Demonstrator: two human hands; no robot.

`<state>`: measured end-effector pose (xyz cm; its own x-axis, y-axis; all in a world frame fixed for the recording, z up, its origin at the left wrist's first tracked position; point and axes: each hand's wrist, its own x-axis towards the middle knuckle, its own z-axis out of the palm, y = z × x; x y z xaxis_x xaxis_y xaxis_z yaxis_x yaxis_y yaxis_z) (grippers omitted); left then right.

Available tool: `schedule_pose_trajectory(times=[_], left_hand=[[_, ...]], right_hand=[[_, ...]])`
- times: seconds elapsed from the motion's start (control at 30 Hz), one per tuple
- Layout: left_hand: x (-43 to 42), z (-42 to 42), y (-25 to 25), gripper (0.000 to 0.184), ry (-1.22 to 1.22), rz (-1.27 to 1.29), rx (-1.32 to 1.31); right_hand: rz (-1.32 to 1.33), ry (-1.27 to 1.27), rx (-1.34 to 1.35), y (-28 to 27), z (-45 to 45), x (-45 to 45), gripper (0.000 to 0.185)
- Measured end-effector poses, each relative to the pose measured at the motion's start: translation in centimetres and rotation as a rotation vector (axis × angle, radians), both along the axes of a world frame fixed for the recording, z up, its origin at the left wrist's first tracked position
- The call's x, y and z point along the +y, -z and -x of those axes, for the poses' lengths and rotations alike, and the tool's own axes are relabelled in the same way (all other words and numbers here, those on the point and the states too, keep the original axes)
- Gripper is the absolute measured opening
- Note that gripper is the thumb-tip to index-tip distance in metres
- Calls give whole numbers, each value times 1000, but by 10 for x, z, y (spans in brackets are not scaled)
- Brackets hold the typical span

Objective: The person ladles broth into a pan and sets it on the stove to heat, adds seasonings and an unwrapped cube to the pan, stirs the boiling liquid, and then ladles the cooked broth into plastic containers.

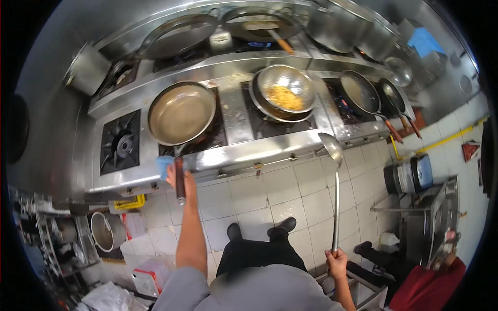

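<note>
My left hand (189,182) reaches to the front edge of the stove, passing beneath the handle (179,180) of a wide frying pan. Its fingers close on a blue cloth (164,167), partly hidden behind the handle. The frying pan (181,115) sits on a front burner and looks nearly bare inside. Low on the right, my right hand (337,262) grips the handle end of a long metal ladle (336,207). The ladle's bowl (332,147) points away from me, over the floor just in front of the stove.
A metal strainer bowl (287,85) with yellow food rests over a pan. Two smaller pans (360,92) stand to the right, large woks (179,36) and pots (340,23) behind. A bare burner (123,145) is at left. A person in red (428,285) is at lower right.
</note>
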<state>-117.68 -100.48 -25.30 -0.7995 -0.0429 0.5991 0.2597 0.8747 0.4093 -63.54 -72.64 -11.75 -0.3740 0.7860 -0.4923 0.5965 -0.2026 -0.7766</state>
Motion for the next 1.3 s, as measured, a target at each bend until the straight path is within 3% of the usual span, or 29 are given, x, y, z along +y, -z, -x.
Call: schedule_pose_trajectory(times=[0.03,0.07,0.23,0.5,0.57,0.6,0.63,0.67,0.8,0.87,0.9,1.0,1.13,1.2,1.3], left_hand=[[33,-17,-9,52,92,-217,-162],[62,-32,-8,53,15,-38,-144],[206,-94,-13,58,283,-23,-264],[460,-168,-40,54,709,124,-446],[509,-172,-32,48,929,-40,-377],[522,-170,-42,48,904,-45,-365],[530,-169,-57,45,1049,-78,-404],[532,-166,-72,43,1190,-112,-442],[512,-148,-129,45,1134,-131,-339],[492,-132,-132,47,1081,108,-246],[487,-121,-111,47,984,363,-185],[457,-124,-90,47,784,500,-228],[388,-192,-105,45,823,264,-252],[331,-238,-87,47,822,146,-398],[215,-322,20,57,683,9,-846]], right_hand=[[32,12,32,7,-5,7,21],[63,21,66,11,-8,14,21],[46,145,129,7,-25,45,31],[30,226,162,18,-91,139,21],[7,225,158,14,-101,163,21],[5,198,168,9,-101,177,21],[4,191,169,3,-100,188,21],[2,182,169,-1,-100,200,21],[-14,124,220,2,-95,243,18],[2,97,244,-6,-79,255,19],[-1,78,262,-8,-70,260,19],[-1,-42,331,-13,-39,268,18],[72,-252,394,-18,18,261,19],[107,-413,390,-17,49,261,18],[103,-669,323,-16,97,256,17]])
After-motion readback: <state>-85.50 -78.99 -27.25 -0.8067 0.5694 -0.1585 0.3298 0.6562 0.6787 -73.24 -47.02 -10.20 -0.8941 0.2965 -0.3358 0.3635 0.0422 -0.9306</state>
